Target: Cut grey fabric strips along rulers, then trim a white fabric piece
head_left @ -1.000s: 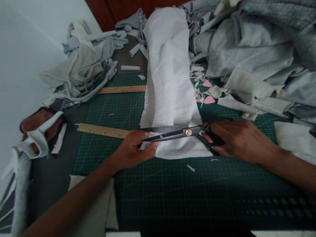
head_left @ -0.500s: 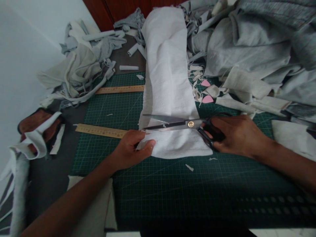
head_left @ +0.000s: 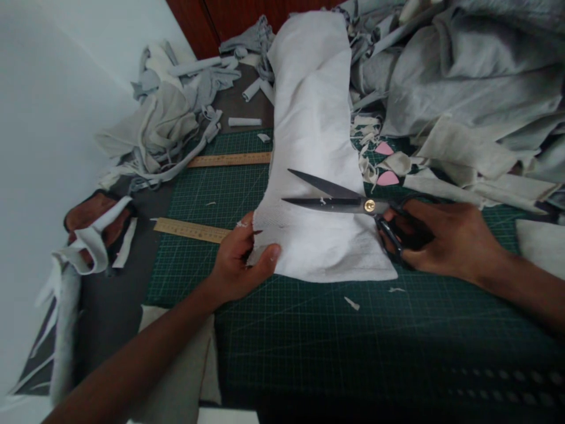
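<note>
Left hand [head_left: 241,259] first: thumb on top, fingers at the side and partly hidden, pinching the near left edge of a long strip of white woven cloth [head_left: 313,118]. Over to the right hand [head_left: 450,238], fingers curled through the loops of a pair of black-handled metal scissors [head_left: 369,205] with a brass-coloured pivot. The blades stand apart above the white strip, tips aimed left and short of the pinched edge, pale bits of fibre on the lower blade.

The step in hand looks like trimming that left edge; at this instant the blades are off it. The next cut calls for a steady pinch, the edge drawn flat, and blades lined up clear of the left fingertips.

Moving out, the strip runs away from the person across a green gridded cutting mat [head_left: 353,347]. To its left lie two flat wooden rulers [head_left: 189,229]; to its right, two pink wedge-shaped pieces [head_left: 387,178] beside pale scraps. Further right, a big heap of grey fabric [head_left: 441,88]; far left, a tangled pile of grey and cream offcuts [head_left: 168,112].
</note>
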